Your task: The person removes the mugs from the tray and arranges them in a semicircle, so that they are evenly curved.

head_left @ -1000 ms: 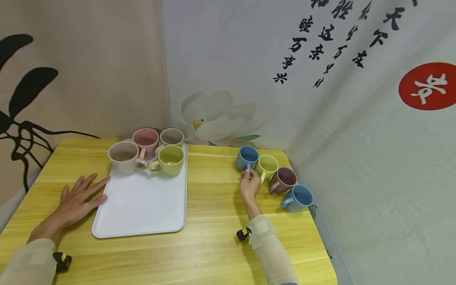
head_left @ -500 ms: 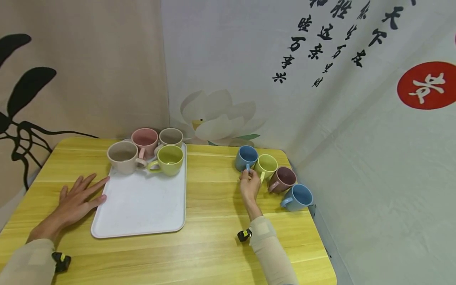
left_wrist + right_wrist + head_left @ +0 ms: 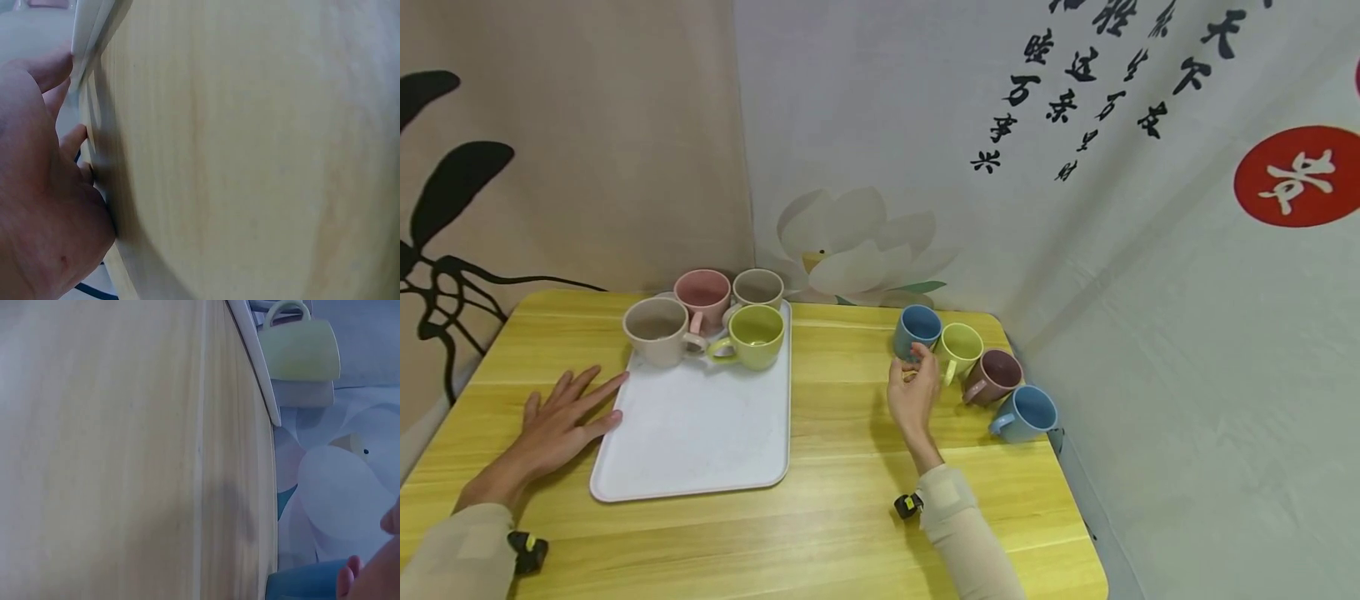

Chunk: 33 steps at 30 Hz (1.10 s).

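My left hand (image 3: 553,433) rests on the table with fingers spread, its thumb and index finger touching the left edge of a white tray (image 3: 700,442). In the left wrist view the fingers of this hand (image 3: 44,175) reach to the tray's rim (image 3: 90,31). At the right, my right hand (image 3: 913,400) is just in front of a dark blue mug (image 3: 917,321), its fingers loosely bent and nothing seen between them. The mug's handle is hidden behind the fingers. In the right wrist view the blue mug (image 3: 306,581) shows beside the fingertips.
The tray's far part carries a beige mug (image 3: 657,333), a pink mug (image 3: 707,292), a grey mug (image 3: 760,287) and a yellow-green mug (image 3: 758,337). Right of the blue mug stand a yellow mug (image 3: 961,346), a purple mug (image 3: 996,375) and a lighter blue mug (image 3: 1026,414).
My right hand has let go of the dark blue mug's handle and shifted slightly left, its fingers loosening. The mug stands where it was. My left hand has stayed still.
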Motion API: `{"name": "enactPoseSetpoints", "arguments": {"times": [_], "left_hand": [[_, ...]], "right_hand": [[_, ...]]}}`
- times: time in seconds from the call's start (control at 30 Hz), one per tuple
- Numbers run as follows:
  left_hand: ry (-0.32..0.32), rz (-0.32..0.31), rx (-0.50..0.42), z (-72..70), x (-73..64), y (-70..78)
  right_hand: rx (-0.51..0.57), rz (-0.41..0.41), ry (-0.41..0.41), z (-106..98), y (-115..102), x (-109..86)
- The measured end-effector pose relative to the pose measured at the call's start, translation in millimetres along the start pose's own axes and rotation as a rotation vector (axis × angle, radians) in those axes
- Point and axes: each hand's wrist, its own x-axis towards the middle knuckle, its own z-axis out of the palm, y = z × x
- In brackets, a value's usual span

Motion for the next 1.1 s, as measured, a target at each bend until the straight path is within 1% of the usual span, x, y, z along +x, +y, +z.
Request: {"name": "enactPoseSetpoints", "arguments": {"times": [0.1, 0.3, 0.5, 0.67, 0.9, 1.1], "left_hand": [[-0.002, -0.001, 0.000, -0.1, 0.2, 0.1], [-0.004, -0.003, 0.001, -0.3, 0.0, 0.9], [0.004, 0.006, -0.003, -0.3, -0.7, 1.1], [0.009, 0.009, -0.003, 0.9, -0.7, -0.2], [0.009, 0.006, -0.002, 1.5, -0.7, -1.6], [0.000, -0.003, 0.008, -0.1, -0.8, 0.2]], "right_hand": [[0.022, -0.035, -0.072, 2, -2, -3.1], [0.054, -0.069, -0.192, 10, -10, -9.1], [0.091, -0.082, -0.331, 23, -19, -16.2], [0.142, -0.089, -0.448, 37, -28, -24.2], [0.220, -0.105, -0.554, 59, -51, -39.0], [0.271, -0.062, -0.649, 79, -74, -53.0]]}}
